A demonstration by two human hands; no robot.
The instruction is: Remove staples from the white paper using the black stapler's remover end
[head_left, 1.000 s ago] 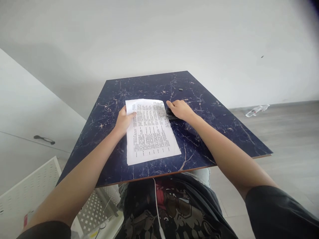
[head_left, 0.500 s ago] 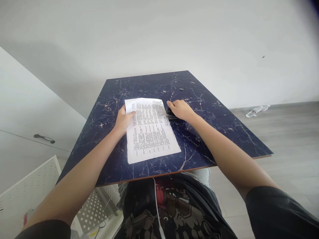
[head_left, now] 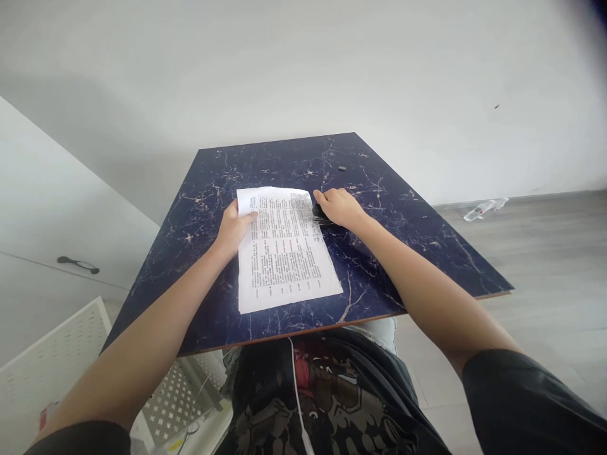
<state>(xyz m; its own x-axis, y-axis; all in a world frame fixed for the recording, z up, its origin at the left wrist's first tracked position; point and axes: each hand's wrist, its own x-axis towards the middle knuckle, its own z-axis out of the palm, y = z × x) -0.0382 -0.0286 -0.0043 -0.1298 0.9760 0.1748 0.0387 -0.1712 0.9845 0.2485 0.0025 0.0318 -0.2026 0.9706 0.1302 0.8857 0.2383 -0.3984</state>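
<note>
the left hand [head_left: 233, 229] pinches the printed paper [head_left: 287, 253] at its left edge, thumb laid on top and the other fingers tucked behind, mostly out of sight. the right hand [head_left: 341, 207], palm down, curls over a black tool [head_left: 318, 212], perhaps a stapler, at the paper's right edge; how hard it grips or presses is impossible to tell, since the hand covers most of the tool. the paper lies between the two hands over the near half of the dark blue table [head_left: 265, 161], its bottom edge short of the table's front edge. whether there is one sheet or several, and whether the edge sits inside the tool or only against it, can't be made out.

to do this well, the left hand should hold just firmly enough to prevent sliding, without bowing the page or pulling it away from the tool. any layers are best squared and flat where the tool meets them. pressure from the right hand ought to go straight down through the palm, with the thumb clear of the tool's working end. a skewed push could twist the sheet or crease its edge.
</note>
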